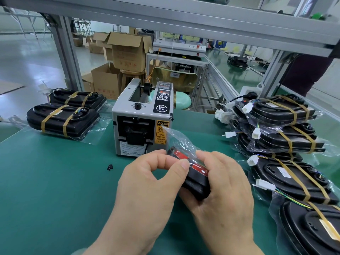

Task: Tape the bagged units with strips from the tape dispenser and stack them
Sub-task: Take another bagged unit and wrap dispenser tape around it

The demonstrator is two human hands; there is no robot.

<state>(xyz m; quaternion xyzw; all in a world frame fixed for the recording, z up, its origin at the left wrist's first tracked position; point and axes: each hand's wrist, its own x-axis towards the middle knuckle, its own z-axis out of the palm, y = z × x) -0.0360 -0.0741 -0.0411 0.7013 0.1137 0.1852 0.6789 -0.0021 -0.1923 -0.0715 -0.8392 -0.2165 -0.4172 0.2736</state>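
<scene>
Unit (198,183) | black, red-topped, clear-bagged | gripped: left hand (147,181); right hand (224,183)

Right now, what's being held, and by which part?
A small bagged unit: left hand pinches its red top edge, right hand wraps its black lower body.

The tape dispenser (141,116) carries a round badge (161,108) on its black top panel, reading "SEMI" above the characters 切割. On its front, a yellow label (161,132) says "CAUTION" and, below a pictogram, "DO NOT INSERT YOUR FINGERS INTO OUTLET". A white tag (174,74) on the chair back (161,80) behind shows digits beginning 278, the rest blurred
</scene>
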